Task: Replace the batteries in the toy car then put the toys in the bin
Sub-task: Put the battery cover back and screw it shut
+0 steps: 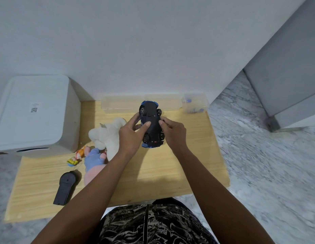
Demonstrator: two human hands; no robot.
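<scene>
Above the table (170, 173) | toy car (152, 125) held belly-up, clear of the surface | left hand (131, 134) and right hand (174, 132) grip its flanks, thumbs on the underside | judged light, rigid plastic — hold the body sides, not the wheels | bin (35, 113) at left — lid closed.

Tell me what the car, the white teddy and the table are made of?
Car: looks like hard plastic, smooth dark underside, blue edges. Teddy: soft plush fabric, fluffy and lumpy. Table: pale wood or a wood-look surface, with straight grain lines; I cannot tell which.
</scene>
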